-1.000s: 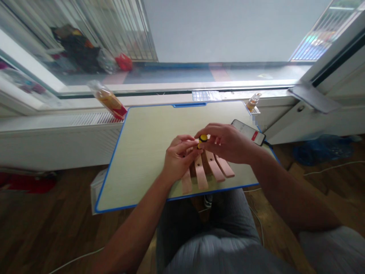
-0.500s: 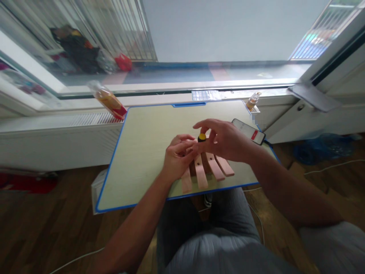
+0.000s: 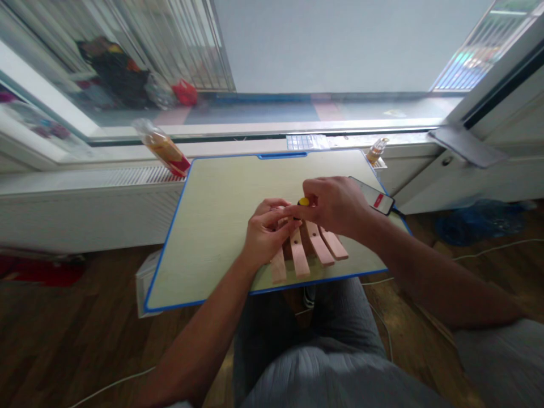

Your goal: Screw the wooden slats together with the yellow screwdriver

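My right hand [image 3: 338, 204] pinches a stubby screwdriver [image 3: 303, 202] by its black handle with a yellow top; its tip is hidden. Against it, my left hand [image 3: 267, 229] is closed, its thumb and fingers gripping the wooden assembly beneath the screwdriver. Several pale wooden slats [image 3: 301, 263] fan out toward me from under both hands, and small dark holes show in some of them. Whatever the slats are joined to is mostly covered by my fingers.
The work lies on a small cream table [image 3: 212, 226] with a blue rim. A phone [image 3: 380, 200] lies at its right edge. Behind stand a bread bag [image 3: 164, 148] at left and a small bottle [image 3: 377, 150] at right, near the window. White cables cross the floor.
My right hand's raised, spread fingers have come down and closed around the screwdriver handle. The screwdriver's top has shifted slightly right. My left hand stays nearly in place on the wood.
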`<state>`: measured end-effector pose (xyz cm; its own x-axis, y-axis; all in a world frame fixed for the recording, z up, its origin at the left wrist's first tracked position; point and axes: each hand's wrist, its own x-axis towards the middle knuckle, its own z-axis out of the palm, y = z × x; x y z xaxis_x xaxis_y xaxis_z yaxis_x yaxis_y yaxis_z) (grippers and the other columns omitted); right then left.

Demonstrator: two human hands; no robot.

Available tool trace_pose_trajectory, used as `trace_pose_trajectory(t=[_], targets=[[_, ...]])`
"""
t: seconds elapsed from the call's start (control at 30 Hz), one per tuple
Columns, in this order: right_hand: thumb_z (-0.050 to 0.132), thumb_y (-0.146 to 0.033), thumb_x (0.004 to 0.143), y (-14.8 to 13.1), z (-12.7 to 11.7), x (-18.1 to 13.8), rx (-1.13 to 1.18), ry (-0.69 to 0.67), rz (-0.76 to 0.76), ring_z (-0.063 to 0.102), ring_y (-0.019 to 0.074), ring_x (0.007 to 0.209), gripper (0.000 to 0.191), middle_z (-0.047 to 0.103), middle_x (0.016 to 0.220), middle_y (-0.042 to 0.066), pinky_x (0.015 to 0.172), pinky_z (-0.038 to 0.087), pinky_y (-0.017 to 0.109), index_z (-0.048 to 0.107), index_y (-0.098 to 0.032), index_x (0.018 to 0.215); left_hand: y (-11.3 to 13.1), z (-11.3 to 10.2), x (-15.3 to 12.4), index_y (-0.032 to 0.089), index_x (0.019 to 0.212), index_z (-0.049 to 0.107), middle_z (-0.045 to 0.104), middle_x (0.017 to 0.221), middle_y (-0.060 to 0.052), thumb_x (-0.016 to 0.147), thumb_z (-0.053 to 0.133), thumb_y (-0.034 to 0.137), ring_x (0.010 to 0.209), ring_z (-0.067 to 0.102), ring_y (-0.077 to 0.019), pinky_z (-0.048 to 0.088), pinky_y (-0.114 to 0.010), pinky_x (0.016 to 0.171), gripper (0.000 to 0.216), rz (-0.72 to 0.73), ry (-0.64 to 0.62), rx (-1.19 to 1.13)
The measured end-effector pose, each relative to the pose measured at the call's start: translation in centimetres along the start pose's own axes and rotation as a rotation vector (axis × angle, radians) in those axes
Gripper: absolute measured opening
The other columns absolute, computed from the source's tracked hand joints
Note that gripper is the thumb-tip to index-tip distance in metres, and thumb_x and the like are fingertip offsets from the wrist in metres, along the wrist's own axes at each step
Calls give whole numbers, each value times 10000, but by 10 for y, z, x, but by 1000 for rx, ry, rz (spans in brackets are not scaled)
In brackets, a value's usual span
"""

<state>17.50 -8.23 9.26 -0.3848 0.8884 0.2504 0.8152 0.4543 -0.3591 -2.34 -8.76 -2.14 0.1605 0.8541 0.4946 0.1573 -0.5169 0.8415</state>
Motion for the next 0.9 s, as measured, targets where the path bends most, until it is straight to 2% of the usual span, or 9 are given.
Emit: trace_pose_trajectory(t=[0.07, 0.13, 0.2, 0.3, 0.43, 0.67, 0.8, 0.9], targets=[[711, -524, 895, 2, -8, -1, 39, -58, -14, 531, 141, 647, 326, 701, 774, 22, 609, 296, 315, 709, -200, 859, 0, -1, -1, 285, 1044, 845, 704, 1165, -68, 857, 875, 314, 1086, 675, -196, 602, -375, 958, 191, 2, -4, -7], [746, -427, 872, 3, -18, 0, 95, -147, -91, 616, 134, 716, 303, 768, 940, 14, 650, 383, 287, 750, -222, 1095, 1, -1, -1, 279, 1029, 844, 705, 1172, -73, 863, 869, 328, 1075, 683, -197, 612, -377, 943, 174, 6, 0, -32], [682, -299, 910, 4, -27, 2, 104, -221, -208, 654, 136, 807, 300, 780, 1053, 26, 730, 427, 278, 756, -229, 1192, 1, -1, -1, 275, 1025, 841, 705, 1175, -78, 866, 864, 349, 1066, 688, -199, 623, -376, 919, 176, 15, 7, -52], [631, -249, 923, 2, -32, 5, 42, -245, -262, 652, 162, 883, 267, 778, 1064, 42, 783, 413, 301, 776, -223, 1145, 2, -2, 0, 275, 1031, 840, 708, 1166, -79, 858, 869, 356, 1063, 687, -198, 622, -374, 914, 194, 39, 11, -23], [639, -345, 925, -6, -28, 7, -88, -214, -209, 611, 182, 795, 220, 768, 950, 53, 690, 333, 337, 771, -209, 1037, 1, -2, -1, 275, 1064, 838, 709, 1171, -81, 825, 899, 354, 1068, 682, -198, 616, -358, 896, 259, 52, 11, 10], [467, -612, 1012, -18, -11, 1, -272, -115, -76, 600, 211, 695, 555, 761, 833, 136, 622, 227, 374, 764, -160, 892, 0, -1, -6, 275, 1075, 838, 713, 1184, -79, 805, 911, 373, 1092, 676, -221, 601, -408, 967, 296, 44, 4, 73], [382, -704, 1015, -22, 1, -4, -330, -66, 57, 623, 243, 664, 705, 759, 781, 173, 619, 266, 369, 796, -153, 867, 3, 1, -9, 249, 1052, 836, 712, 1191, -84, 780, 917, 328, 1099, 680, -226, 602, -407, 973, 295, 43, 28, 77], [373, -725, 1014, -24, 2, -9, -323, -38, 97, 633, 241, 678, 712, 775, 834, 169, 625, 296, 368, 799, -167, 896, 6, 0, -12, 248, 1068, 832, 709, 1195, -85, 787, 896, 279, 1096, 680, -221, 607, -395, 956, 290, 46, 21, 75]])
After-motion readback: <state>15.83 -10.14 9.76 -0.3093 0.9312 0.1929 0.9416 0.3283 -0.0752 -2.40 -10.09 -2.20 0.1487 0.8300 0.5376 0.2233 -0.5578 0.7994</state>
